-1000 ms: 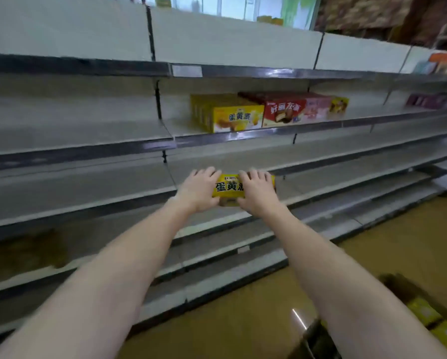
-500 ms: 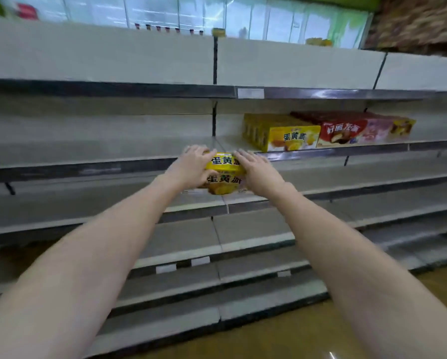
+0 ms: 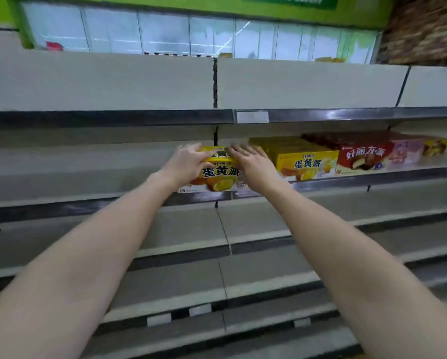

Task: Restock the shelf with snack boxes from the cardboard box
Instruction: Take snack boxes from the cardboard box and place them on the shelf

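Grey multi-tier shelf unit [image 3: 87,167] fills the view, w/ back panels above and several bare tiers stepping down toward the camera. Both forearms reach up and fwd from the bottom corners, converging on the second tier from the top. Further right on that tier sits a row of stocked boxes: yellow boxes [image 3: 305,161] just beside the right hand, then a red box [image 3: 363,159], a pink box [image 3: 406,152] and a small yellow-brown box [image 3: 436,146] at the far end. Between the hands is the held yellow snack box [image 3: 218,174], front face toward the camera, its bottom edge at the front lip of the tier; can't tell if it's fully resting there. Left hand [image 3: 185,164] is on the box's left end, palm on the side and fingers curled over the top left corner, gripping it. Right hand [image 3: 253,164] sits on the box's right end, wrist low, fingers [image 3: 239,150] fairly straight and spread, laid over the top right edge, pressing rather than wrapping; fingertips are blurred. The held box is near the stocked yellow boxes, w/ the right hand between them. A white price tag [image 3: 252,117] sits on the rail of the tier above.
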`<state>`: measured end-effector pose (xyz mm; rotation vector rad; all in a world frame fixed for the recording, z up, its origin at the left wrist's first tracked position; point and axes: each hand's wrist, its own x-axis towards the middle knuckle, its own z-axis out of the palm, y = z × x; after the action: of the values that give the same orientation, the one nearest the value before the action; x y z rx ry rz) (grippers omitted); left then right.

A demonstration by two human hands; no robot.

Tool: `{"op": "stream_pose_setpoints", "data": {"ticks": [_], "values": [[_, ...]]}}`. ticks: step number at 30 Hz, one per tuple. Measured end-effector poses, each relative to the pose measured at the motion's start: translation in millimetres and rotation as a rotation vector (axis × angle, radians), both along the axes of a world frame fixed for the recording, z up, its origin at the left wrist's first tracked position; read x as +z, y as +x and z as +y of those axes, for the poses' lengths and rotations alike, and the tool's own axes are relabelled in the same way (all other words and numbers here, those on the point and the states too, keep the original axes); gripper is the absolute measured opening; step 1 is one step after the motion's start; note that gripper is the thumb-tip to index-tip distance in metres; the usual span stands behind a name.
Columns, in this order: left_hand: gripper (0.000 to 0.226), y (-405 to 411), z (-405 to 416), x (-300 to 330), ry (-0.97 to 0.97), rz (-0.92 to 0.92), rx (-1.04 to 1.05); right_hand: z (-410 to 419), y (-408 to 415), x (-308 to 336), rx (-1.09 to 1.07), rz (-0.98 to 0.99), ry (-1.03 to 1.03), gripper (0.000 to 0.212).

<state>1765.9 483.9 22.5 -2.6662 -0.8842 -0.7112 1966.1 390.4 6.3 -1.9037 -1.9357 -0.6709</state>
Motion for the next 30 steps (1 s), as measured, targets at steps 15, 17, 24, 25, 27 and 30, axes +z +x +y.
{"op": "stream_pose_setpoints", "data": {"ticks": [15, 17, 24, 25, 27, 30], "values": [[0.074, 91, 130, -29, -0.085, 0.193, 0.331, 163, 71, -29, 0.020, 0.009, -0.118, 0.062], [0.085, 99, 147, -35, -0.041, 0.193, 0.348, 179, 74, -26, 0.027, 0.019, -0.137, 0.069], [0.083, 124, 192, -51, 0.068, 0.078, 0.343, 226, 103, -34, 0.079, -0.019, -0.095, 0.089], [0.084, 128, 195, -51, 0.068, 0.061, 0.358, 232, 105, -32, 0.067, -0.038, -0.091, 0.089], [0.083, 132, 203, -51, 0.068, 0.038, 0.389, 246, 108, -32, 0.045, -0.066, -0.095, 0.089], [0.082, 136, 216, -55, 0.078, 0.018, 0.402, 263, 112, -36, 0.032, -0.067, -0.096, 0.091]]}}
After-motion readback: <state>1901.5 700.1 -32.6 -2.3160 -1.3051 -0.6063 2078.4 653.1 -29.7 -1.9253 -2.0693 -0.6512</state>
